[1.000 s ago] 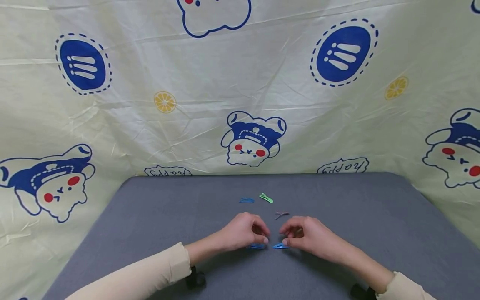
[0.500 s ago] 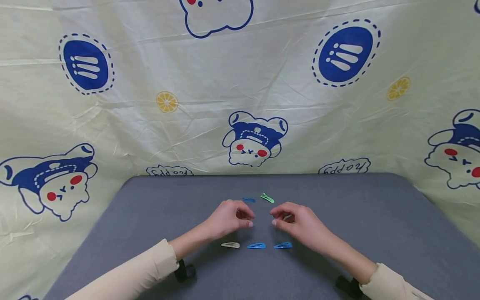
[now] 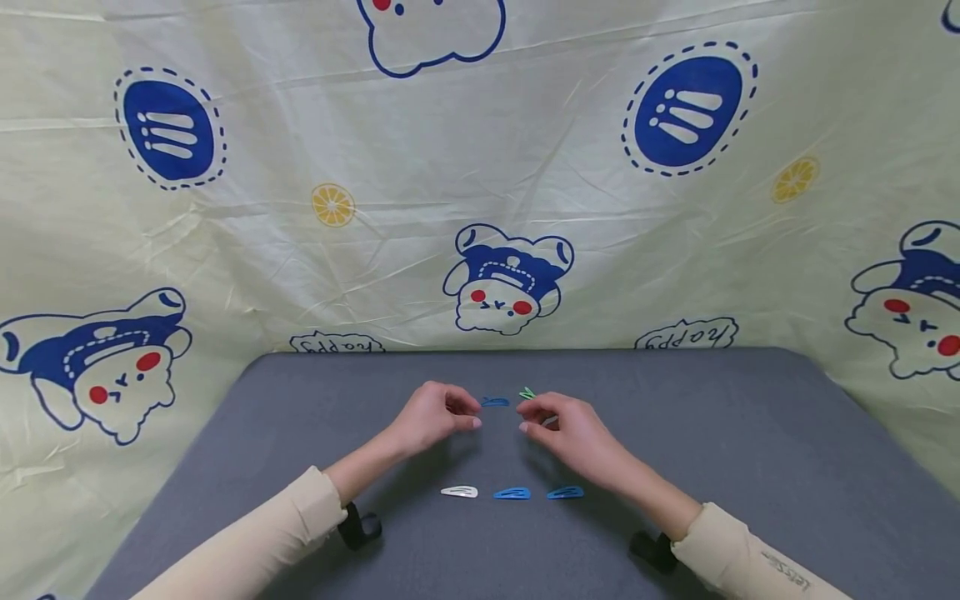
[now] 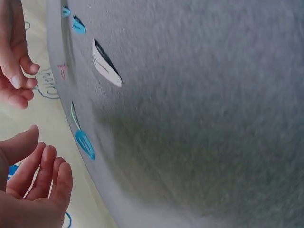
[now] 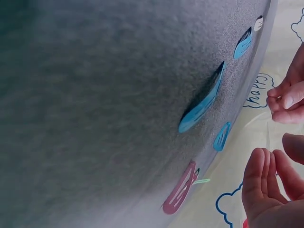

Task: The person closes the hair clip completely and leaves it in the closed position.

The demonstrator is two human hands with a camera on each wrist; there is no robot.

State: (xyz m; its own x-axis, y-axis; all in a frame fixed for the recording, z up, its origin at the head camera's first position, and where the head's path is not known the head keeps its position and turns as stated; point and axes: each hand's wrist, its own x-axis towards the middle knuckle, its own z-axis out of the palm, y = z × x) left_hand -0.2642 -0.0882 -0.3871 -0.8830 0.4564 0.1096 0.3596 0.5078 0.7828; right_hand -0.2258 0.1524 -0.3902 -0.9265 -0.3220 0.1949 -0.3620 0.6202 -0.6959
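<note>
In the head view, a white snap hair clip [image 3: 459, 492] and two blue hair clips, the middle one [image 3: 512, 493] and the right one [image 3: 566, 492], lie in a row at the front. My left hand [image 3: 433, 419], fingers loosely bent and holding nothing, hovers just left of a farther blue hair clip [image 3: 495, 402]. Opposite it, my right hand [image 3: 576, 431] is likewise relaxed with nothing in its fingers. It partly covers a green hair clip [image 3: 527, 393]. A mauve hair clip [image 5: 179, 189], hidden in the head view, shows in the right wrist view.
All the clips lie on a grey cloth-covered table [image 3: 300, 433]. Behind it hangs a pale curtain [image 3: 405, 275] printed with cartoon bears. A black strap [image 3: 360, 527] is around the left wrist, and another [image 3: 652, 550] around the right.
Both hands have moved away from the front row toward the far clips and a little left. The white clip has come into sight, while the mauve one is now covered in the head view.
</note>
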